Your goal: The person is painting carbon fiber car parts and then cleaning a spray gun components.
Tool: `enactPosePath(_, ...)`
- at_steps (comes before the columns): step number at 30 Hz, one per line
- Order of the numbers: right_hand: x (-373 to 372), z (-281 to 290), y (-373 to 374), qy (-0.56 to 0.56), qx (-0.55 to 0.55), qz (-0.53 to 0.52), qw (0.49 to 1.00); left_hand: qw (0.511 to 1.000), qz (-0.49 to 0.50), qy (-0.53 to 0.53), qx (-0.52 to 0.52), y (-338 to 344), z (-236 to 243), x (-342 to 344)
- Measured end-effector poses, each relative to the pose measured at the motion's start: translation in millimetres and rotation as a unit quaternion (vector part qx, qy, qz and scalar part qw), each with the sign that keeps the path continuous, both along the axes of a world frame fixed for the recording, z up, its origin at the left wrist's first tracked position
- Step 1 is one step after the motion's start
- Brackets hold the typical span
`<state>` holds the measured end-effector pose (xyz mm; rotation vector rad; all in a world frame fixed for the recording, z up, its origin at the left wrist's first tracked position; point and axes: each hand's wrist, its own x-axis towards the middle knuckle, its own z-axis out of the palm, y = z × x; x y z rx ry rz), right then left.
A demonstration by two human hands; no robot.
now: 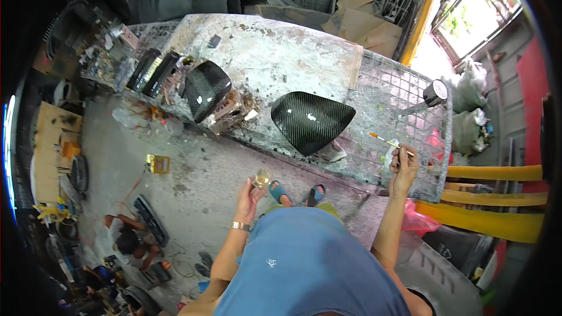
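Observation:
My left hand (250, 196) holds a small clear cup (261, 178) of pale yellowish liquid, low in front of the bench. My right hand (403, 167) grips a thin paintbrush (384, 140) with an orange tip, pointing left toward a glossy black carbon-fibre shell (310, 120), without touching it. That shell lies near the front edge of the worn white worktable (252, 47). A second carbon-fibre shell (208, 89) sits further left, beside two long dark glossy parts (157, 75). A round tin (435, 92) stands at the right end, over wire mesh.
A co-worker (132, 237) is bent low at the lower left, beside a long dark part (151, 220). A yellow container (158, 163) is on the floor. Yellow bars (492, 196) jut out at the right, near filled bags (468, 129). Cardboard and racks (357, 6) are behind the table.

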<state>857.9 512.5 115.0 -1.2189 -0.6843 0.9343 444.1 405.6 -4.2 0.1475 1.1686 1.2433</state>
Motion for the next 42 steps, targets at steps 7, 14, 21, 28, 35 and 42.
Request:
enactPosePath(7,-64,31,4,-0.278,-0.020,0.008,0.960,1.000,-0.008,0.015,0.010,26,10,-19)
enactPosePath(14,-131,32,10,-0.573,0.105,0.104,0.806,1.000,-0.022,0.003,0.009,38,2,-37)
enactPosePath(21,-175,48,-27,-0.573,0.084,0.245,0.778,0.999,-0.041,-0.003,0.005,51,-3,-52)
enactPosePath(28,-153,54,16,-0.320,-0.097,0.291,0.896,0.999,-0.039,-0.016,0.013,57,-5,-55)
enactPosePath(35,-151,67,58,-0.593,0.111,0.103,0.791,0.999,-0.017,-0.032,0.023,44,-18,-58)
enactPosePath(42,-213,58,4,-0.645,0.098,0.317,0.689,0.999,-0.006,-0.031,0.021,44,-20,-59)
